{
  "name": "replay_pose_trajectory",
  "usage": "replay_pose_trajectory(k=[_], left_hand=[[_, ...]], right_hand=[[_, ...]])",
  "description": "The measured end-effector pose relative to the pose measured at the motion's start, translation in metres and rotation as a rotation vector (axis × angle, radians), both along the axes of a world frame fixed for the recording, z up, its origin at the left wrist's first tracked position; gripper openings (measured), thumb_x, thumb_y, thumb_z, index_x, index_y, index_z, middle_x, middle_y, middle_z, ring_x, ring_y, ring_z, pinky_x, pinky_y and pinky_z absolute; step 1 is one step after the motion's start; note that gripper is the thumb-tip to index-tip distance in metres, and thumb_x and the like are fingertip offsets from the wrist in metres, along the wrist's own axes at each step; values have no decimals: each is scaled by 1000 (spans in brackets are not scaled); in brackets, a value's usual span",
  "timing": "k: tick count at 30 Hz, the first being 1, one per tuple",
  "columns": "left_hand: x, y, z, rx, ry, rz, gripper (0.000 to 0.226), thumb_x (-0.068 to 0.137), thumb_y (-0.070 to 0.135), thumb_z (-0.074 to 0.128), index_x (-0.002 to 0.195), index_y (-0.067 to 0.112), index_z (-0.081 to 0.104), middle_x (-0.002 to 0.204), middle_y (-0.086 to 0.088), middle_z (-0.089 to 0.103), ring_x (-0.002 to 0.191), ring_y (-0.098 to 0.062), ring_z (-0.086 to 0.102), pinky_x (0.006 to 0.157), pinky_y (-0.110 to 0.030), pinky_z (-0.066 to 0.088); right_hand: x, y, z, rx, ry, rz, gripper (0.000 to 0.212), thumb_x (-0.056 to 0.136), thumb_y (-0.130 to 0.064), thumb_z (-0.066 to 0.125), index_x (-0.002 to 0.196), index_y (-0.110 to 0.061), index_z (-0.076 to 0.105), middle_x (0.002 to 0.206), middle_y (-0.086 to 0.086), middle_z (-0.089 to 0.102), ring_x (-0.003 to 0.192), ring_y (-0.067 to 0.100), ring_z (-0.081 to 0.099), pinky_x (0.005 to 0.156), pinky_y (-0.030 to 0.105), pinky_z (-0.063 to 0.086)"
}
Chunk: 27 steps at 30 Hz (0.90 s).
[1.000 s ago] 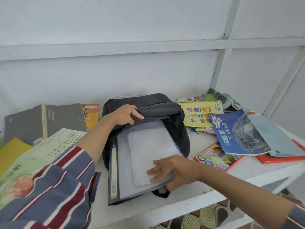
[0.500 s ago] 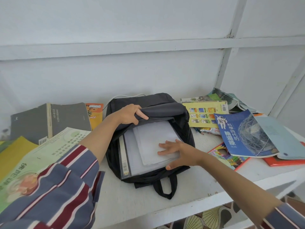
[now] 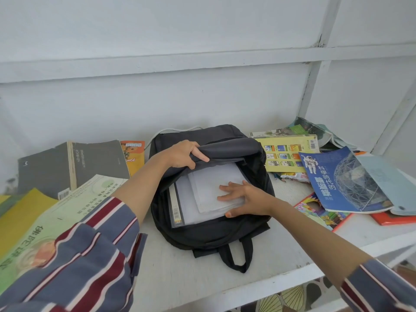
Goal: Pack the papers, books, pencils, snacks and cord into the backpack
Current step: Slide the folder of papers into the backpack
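A black backpack (image 3: 216,233) lies on the white shelf with its mouth open toward me. My left hand (image 3: 182,154) grips the upper flap and holds it up. Inside lie white papers (image 3: 211,183) on top of a clear folder and a book whose spine (image 3: 175,206) shows at the left. My right hand (image 3: 243,197) presses flat on the papers with spread fingers, thumb at the bag's lower rim. A white cord (image 3: 177,129) runs behind the bag. A snack packet (image 3: 295,176) lies right of the bag.
Left of the bag are a grey book (image 3: 74,165), an orange booklet (image 3: 134,152) and a green-yellow book (image 3: 67,210). To the right lie a yellow book (image 3: 288,156), a blue science book (image 3: 344,183), a colourful book (image 3: 319,212) and a red one (image 3: 391,219). The shelf edge (image 3: 270,287) runs in front.
The papers and folder have slid deeper into the backpack. My right hand moved from the papers' near edge up onto their top and pushed inward. My left hand kept holding the flap.
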State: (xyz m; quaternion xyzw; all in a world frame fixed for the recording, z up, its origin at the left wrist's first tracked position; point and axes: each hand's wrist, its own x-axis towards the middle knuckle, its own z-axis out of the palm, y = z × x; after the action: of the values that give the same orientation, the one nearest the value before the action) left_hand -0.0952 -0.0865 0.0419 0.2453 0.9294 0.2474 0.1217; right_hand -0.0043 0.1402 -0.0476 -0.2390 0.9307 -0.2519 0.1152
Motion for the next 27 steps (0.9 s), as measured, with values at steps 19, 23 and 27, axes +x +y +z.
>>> replay_pose_trajectory(k=[19,23,27], left_hand=[[-3,3,7,-36,-39,29,47,78,-6,61,113,24,67,145,-6,36,131,-24,35,100,-24,25],[-6,2,6,-25,-59,29,49,76,-6,62,109,30,68,141,-10,41,127,-26,39,107,-32,29],[-5,1,5,-6,-60,30,51,76,-5,62,104,37,67,144,-9,38,131,-27,36,112,-38,26]], right_hand=[[-34,0,0,-35,14,72,53,82,-39,68,131,-35,49,154,-9,24,145,10,8,117,37,-4],[-41,1,-1,-61,-4,73,52,82,-38,67,131,-36,50,153,-8,25,145,11,9,116,36,-5],[-44,0,0,-71,0,70,51,82,-38,68,130,-35,52,153,-8,26,145,11,10,116,35,-4]])
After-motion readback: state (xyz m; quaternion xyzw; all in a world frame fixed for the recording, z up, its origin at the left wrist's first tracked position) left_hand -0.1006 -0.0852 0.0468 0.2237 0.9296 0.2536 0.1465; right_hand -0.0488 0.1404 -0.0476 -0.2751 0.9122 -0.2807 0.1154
